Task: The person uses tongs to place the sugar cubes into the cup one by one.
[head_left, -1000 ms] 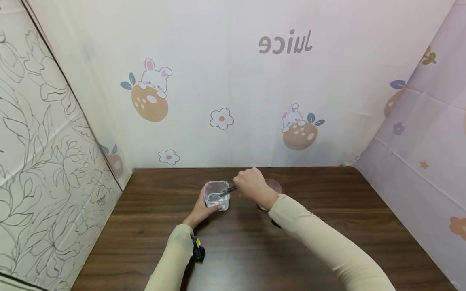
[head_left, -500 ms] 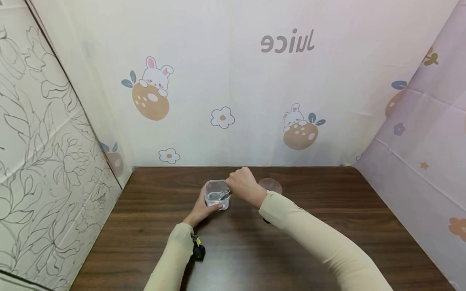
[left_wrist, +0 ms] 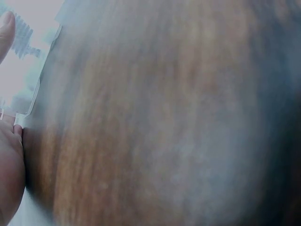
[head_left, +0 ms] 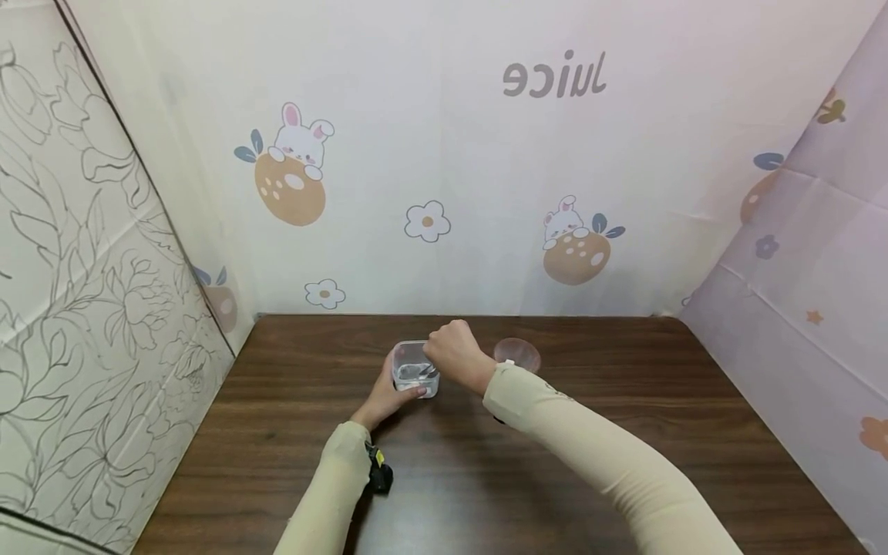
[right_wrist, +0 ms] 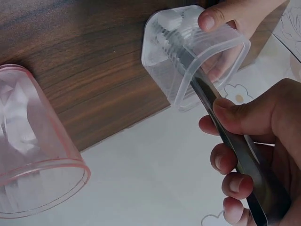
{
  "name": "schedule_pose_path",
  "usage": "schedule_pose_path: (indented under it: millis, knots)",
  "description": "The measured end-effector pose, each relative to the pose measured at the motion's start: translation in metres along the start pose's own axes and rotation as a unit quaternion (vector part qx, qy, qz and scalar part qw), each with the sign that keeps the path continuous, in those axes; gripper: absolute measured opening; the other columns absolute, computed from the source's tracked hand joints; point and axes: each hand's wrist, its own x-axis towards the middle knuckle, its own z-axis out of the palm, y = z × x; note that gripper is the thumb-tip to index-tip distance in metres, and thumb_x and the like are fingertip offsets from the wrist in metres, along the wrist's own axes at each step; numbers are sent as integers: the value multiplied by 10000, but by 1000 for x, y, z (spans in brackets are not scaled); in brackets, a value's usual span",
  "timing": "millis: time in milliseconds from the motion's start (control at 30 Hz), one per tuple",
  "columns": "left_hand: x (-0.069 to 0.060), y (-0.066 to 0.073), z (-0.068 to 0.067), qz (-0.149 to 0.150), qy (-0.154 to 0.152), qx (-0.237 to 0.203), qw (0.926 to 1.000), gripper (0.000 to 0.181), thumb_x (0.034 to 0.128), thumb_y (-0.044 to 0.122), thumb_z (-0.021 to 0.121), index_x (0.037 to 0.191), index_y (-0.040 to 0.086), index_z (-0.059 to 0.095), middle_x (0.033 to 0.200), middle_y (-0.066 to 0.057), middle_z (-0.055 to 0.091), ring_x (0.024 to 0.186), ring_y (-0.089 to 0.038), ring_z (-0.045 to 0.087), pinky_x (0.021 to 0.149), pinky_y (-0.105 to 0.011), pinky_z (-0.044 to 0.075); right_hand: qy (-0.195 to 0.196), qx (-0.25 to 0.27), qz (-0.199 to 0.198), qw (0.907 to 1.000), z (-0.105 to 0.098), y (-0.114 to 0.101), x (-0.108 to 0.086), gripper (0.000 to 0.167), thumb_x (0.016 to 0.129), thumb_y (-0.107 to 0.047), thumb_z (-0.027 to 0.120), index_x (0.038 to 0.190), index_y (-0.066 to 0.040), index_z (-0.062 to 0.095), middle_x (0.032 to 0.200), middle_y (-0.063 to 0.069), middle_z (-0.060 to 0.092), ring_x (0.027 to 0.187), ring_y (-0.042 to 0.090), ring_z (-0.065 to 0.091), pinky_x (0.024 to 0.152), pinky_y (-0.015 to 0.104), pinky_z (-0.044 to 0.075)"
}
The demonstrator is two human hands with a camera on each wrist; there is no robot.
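In the head view a clear square container [head_left: 415,361] stands on the table, and my left hand [head_left: 385,397] grips it around its side. My right hand [head_left: 458,354] is above its right rim. The right wrist view shows my right hand [right_wrist: 263,136] gripping metal tongs [right_wrist: 211,101], whose ends reach down inside the container [right_wrist: 162,80]. White pieces [right_wrist: 170,20] lie at the container's bottom, by the tongs' ends. My left thumb presses its outer wall. In the left wrist view only part of my left hand [left_wrist: 10,174] and the container's edge show.
A pinkish clear cup [head_left: 519,353] stands on the wooden table [head_left: 312,347], right of the container and beyond my right wrist; it also appears at left in the right wrist view [right_wrist: 47,136]. A patterned cloth wall [head_left: 375,154] rises behind the table.
My right hand has moved left from near the cup to the container, and the tongs have gone deeper into it. More of the cup shows. My left hand keeps its grip on the container.
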Motion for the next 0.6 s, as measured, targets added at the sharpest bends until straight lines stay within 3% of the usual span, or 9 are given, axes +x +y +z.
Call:
schedule_pose_path:
  millis: [433, 600]
  knots:
    - [0, 2, 1, 35, 7, -40, 10000, 960, 770, -23, 750, 1487, -48, 112, 1445, -330, 274, 1262, -476, 335, 1059, -542, 234, -91, -46, -79, 9999, 4, -1, -1, 230, 854, -158, 678, 627, -193, 656, 531, -51, 512, 455, 84, 306, 415, 266, 382]
    - [-1, 1, 0, 62, -58, -178, 9998, 962, 767, -45, 743, 1486, -48, 104, 1439, -343, 269, 1266, -486, 323, 1059, -557, 227, 211, 132, -3, 9997, 5, 4, -6, 244, 816, -120, 682, 587, -188, 629, 530, -53, 521, 455, 85, 301, 419, 273, 389]
